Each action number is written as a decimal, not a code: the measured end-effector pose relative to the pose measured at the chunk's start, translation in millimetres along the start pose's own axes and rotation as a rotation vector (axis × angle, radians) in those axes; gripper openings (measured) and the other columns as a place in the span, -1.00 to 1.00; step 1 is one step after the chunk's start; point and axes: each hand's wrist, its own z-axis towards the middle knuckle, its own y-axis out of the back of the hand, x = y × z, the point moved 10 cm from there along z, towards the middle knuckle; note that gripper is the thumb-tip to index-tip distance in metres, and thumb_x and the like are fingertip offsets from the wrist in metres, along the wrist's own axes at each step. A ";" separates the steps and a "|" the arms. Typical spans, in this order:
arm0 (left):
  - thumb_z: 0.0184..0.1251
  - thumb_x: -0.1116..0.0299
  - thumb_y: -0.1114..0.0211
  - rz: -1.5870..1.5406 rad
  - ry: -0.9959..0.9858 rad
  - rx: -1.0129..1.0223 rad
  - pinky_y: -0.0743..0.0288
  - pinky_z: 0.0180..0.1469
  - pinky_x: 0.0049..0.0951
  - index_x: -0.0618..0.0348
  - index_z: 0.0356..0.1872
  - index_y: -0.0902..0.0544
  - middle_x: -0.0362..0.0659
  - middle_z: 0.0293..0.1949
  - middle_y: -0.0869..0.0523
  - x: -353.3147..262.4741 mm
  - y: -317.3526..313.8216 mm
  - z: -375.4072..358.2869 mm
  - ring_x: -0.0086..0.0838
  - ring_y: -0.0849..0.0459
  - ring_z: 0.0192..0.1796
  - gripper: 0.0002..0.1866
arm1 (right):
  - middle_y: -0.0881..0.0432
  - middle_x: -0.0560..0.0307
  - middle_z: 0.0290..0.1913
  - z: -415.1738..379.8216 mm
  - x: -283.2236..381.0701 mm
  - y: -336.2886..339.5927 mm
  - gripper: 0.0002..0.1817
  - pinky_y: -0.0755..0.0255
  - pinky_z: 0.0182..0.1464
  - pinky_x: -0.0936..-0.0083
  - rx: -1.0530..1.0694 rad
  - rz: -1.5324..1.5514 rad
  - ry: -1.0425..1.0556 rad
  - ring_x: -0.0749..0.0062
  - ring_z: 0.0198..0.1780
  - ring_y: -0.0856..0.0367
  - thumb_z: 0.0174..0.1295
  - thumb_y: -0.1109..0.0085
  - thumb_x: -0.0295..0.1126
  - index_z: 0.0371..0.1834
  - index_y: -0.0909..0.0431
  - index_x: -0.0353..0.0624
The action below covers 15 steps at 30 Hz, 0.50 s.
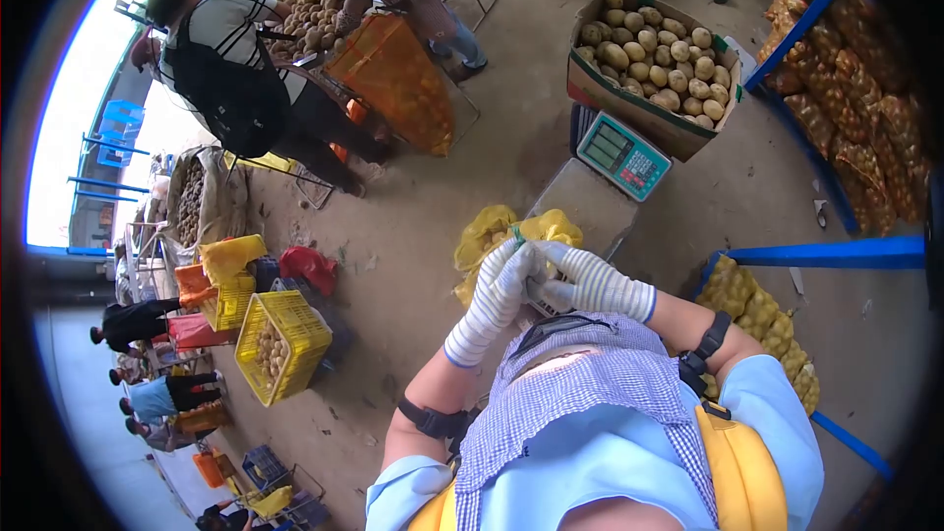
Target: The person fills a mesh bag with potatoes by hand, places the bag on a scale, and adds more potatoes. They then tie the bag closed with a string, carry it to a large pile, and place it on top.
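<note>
My left hand [501,285], in a striped white glove, is closed at the gathered neck of a yellow mesh bag [482,236]. Close beside it, my right hand [590,280], gloved the same way, has its fingers bent together against the left; what they pinch is too small to make out. A bit of green tie [517,236] shows at the bag's neck. The bag hangs just in front of my apron, by the platform of a scale [585,202] with a green display unit [623,156].
A cardboard box [629,108] of potatoes stands behind the scale. Stacked mesh sacks [836,88] and blue rails [826,254] are at the right. At the left are a yellow crate [280,344], an orange mesh bag [393,84] and people, one with a black backpack [231,93].
</note>
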 end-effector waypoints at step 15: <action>0.35 0.22 0.00 -0.311 -0.196 0.075 -0.03 -0.62 -0.61 0.11 -0.66 -0.29 -0.29 -0.71 -0.30 -73.0 -23.2 -28.7 -0.67 -0.15 -0.68 -0.64 | -0.59 0.06 -0.20 20.3 47.3 -19.4 -0.49 -0.40 -0.09 0.47 0.243 0.307 -0.036 0.33 -0.18 -0.55 0.26 0.03 0.05 -0.14 -0.49 -0.26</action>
